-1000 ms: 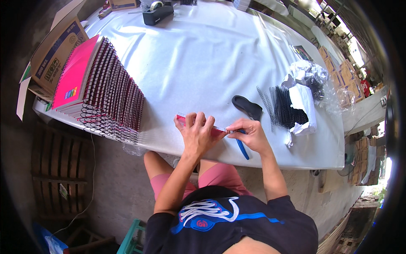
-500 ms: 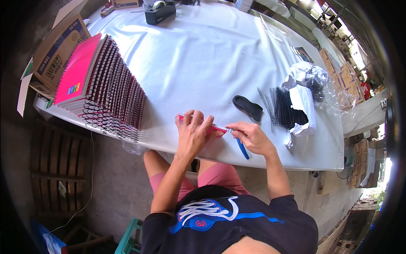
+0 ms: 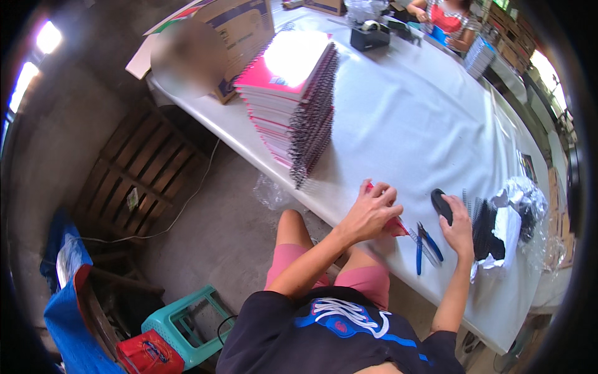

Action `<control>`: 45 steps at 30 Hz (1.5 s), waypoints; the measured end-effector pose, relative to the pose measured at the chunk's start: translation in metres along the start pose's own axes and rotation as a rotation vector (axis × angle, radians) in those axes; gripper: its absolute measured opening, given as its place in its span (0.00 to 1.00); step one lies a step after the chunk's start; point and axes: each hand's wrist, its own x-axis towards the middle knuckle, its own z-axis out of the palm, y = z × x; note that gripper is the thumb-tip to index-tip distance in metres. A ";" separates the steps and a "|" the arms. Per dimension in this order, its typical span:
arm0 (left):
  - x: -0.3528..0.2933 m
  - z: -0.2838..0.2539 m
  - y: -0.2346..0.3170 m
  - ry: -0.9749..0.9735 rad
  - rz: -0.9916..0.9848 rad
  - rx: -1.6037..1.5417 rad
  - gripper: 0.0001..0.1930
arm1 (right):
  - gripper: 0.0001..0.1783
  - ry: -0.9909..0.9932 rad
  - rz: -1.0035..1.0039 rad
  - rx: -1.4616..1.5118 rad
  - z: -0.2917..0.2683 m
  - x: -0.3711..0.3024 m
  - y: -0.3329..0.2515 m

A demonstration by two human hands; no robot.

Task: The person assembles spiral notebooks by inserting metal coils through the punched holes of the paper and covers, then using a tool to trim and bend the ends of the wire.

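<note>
My left hand (image 3: 374, 215) is closed on a pink-covered notebook (image 3: 396, 227), held at the table's near edge and mostly hidden by the fingers. A thin spiral coil (image 3: 413, 236) sticks out from its right end. Beside that coil, blue-handled pliers (image 3: 428, 240) lie on the table with their handles spread. Farther right, my right hand (image 3: 458, 229) has its fingers and thumb around a smooth black curved piece (image 3: 441, 204), whose kind I cannot make out. Loose black coils (image 3: 487, 234) lie just right of that hand.
A tall stack of pink spiral notebooks (image 3: 274, 112) stands on the left, before a cardboard box (image 3: 246, 31). Crumpled clear plastic (image 3: 526, 196) lies by the coils. A tape dispenser (image 3: 370, 38) and another person (image 3: 445, 25) are farther back. A green stool (image 3: 187, 324) stands below left.
My right hand has let go of the pliers, which now lie on the table, and has moved right onto the black piece. The left hand keeps the notebook. The view has turned left.
</note>
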 end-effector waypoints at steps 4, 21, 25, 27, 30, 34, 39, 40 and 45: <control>-0.008 0.002 0.003 0.004 0.008 -0.058 0.22 | 0.25 0.123 0.067 -0.205 0.032 0.003 0.022; -0.004 0.018 0.000 0.089 0.000 -0.074 0.25 | 0.06 -0.231 -0.074 1.485 0.035 -0.012 -0.024; -0.002 0.018 0.002 0.097 0.016 -0.084 0.26 | 0.07 -0.240 -0.055 1.597 0.031 -0.007 -0.012; -0.001 0.018 0.002 0.103 0.016 -0.063 0.27 | 0.10 -0.275 -0.078 1.375 0.038 -0.009 -0.014; -0.004 0.018 -0.001 0.119 0.046 -0.124 0.26 | 0.07 -0.199 0.121 1.034 0.056 -0.006 -0.010; -0.003 0.014 -0.001 0.094 0.003 -0.153 0.27 | 0.09 -0.157 -0.292 1.337 0.042 -0.012 -0.037; 0.001 0.018 -0.010 0.178 -0.016 -0.199 0.28 | 0.12 -0.039 -0.117 1.573 0.045 -0.004 -0.025; 0.000 0.017 -0.011 0.165 -0.030 -0.219 0.28 | 0.12 -0.066 -0.135 1.302 0.043 -0.005 -0.036; 0.001 0.018 -0.012 0.174 -0.061 -0.276 0.30 | 0.14 0.002 -0.027 1.521 0.051 0.001 -0.033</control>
